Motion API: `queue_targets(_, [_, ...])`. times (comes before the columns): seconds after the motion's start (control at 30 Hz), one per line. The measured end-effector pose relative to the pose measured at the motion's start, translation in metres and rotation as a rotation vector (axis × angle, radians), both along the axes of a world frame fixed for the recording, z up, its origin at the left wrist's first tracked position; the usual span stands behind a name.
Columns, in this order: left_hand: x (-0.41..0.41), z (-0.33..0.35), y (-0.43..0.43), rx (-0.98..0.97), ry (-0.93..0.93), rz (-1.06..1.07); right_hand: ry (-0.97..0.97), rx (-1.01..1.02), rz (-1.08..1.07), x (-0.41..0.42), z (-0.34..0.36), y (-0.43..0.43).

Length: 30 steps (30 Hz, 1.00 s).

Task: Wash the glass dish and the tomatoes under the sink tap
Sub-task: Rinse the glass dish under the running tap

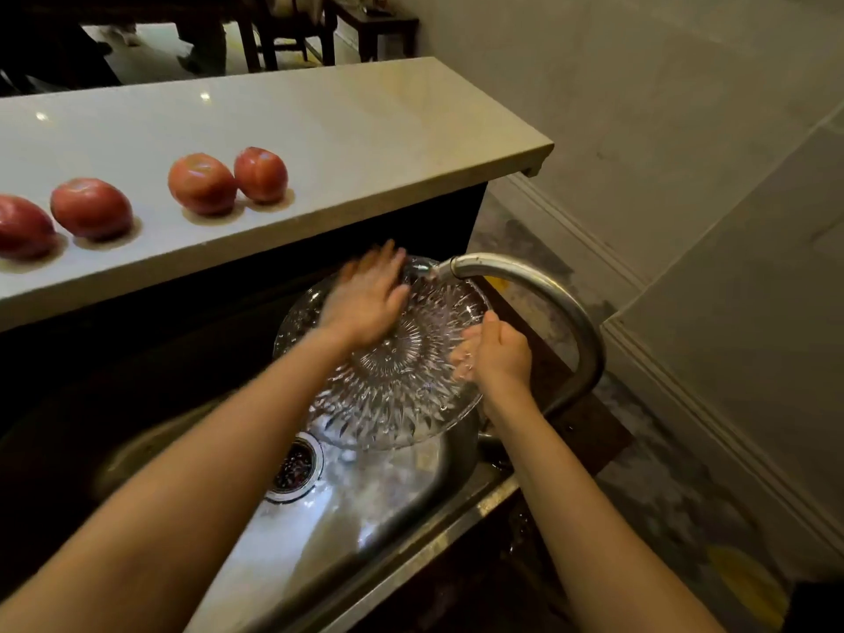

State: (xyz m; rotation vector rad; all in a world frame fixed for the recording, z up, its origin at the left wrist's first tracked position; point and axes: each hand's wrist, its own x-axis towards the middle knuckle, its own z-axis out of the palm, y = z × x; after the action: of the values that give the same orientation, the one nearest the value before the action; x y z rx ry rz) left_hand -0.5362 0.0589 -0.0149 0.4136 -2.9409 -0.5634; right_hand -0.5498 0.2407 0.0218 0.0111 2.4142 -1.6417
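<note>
A cut-glass dish (392, 381) is held tilted over the steel sink (347, 509), under the spout of the curved tap (539, 285). My right hand (498, 349) grips the dish's right rim, fingers seen through the glass. My left hand (365, 294) lies flat and blurred on the dish's inner face near the spout, fingers spread. Several red tomatoes stand on the white counter (319, 130) behind the sink: one (261, 174), one (201, 183), one (91, 207), and one cut off at the left edge (23, 226).
The sink drain strainer (294, 466) shows below the dish. The counter's front edge overhangs the sink at the back. A grey tiled wall stands to the right. Chair and table legs show beyond the counter.
</note>
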Motion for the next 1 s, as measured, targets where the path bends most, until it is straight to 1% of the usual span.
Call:
queue_targets(0.07, [0.025,-0.005,-0.021,-0.008,-0.103,0.06,0.037,-0.037,-0.035,-0.004,0.005,-0.001])
queue_targets(0.13, [0.058,-0.015,-0.01,-0.01,-0.122,0.046,0.056,-0.057,-0.068,-0.006,0.005,-0.005])
queue_targets(0.2, [0.077,-0.018,0.03,0.035,-0.052,-0.068,0.062,-0.041,-0.079,-0.005,0.004,-0.01])
queue_targets(0.27, [0.069,-0.013,0.067,0.028,-0.004,-0.219,0.035,0.028,-0.062,0.0,-0.002,-0.015])
queue_targets(0.3, [0.056,-0.007,0.078,0.008,0.017,-0.248,0.015,0.06,-0.06,0.004,-0.004,-0.016])
queue_targets(0.37, [0.024,0.006,0.082,-0.035,0.042,-0.192,-0.027,0.062,-0.067,0.01,-0.006,-0.016])
queue_targets(0.47, [-0.003,0.01,0.053,-0.062,0.013,-0.058,-0.074,-0.022,-0.104,0.009,-0.004,-0.007])
queue_targets(0.53, [0.003,0.006,0.019,-0.076,-0.014,0.041,-0.083,-0.064,-0.143,0.009,-0.002,0.003])
queue_targets(0.6, [0.025,-0.002,-0.011,-0.118,-0.081,0.154,-0.047,-0.062,-0.164,0.01,0.0,0.011])
queue_targets(0.63, [0.039,-0.006,-0.02,-0.086,-0.124,0.214,-0.031,-0.061,-0.162,0.01,0.0,0.013])
queue_targets(0.67, [0.052,-0.009,-0.025,-0.004,-0.153,0.269,-0.025,-0.07,-0.152,0.011,-0.001,0.015])
queue_targets(0.73, [0.077,-0.011,-0.027,0.284,-0.115,0.371,-0.032,-0.08,-0.115,0.013,-0.002,0.013])
queue_targets(0.8, [0.098,-0.009,-0.028,0.72,-0.013,0.482,-0.043,-0.056,-0.078,0.017,-0.006,0.01])
queue_targets(0.87, [0.116,-0.005,-0.03,1.189,0.02,0.517,-0.083,-0.081,-0.066,0.019,-0.008,0.01])
queue_targets(0.9, [0.124,-0.004,-0.028,1.354,0.032,0.518,-0.112,-0.099,-0.051,0.02,-0.009,0.009])
queue_targets(0.93, [0.129,-0.002,-0.025,1.435,0.057,0.529,-0.122,-0.066,-0.021,0.019,-0.01,0.009])
queue_targets(0.97, [0.132,0.0,-0.023,1.452,0.085,0.547,-0.109,0.039,0.027,0.018,-0.01,0.008])
queue_targets(1.0, [0.134,0.002,-0.02,1.429,0.114,0.566,-0.077,0.189,0.084,0.018,-0.009,0.008])
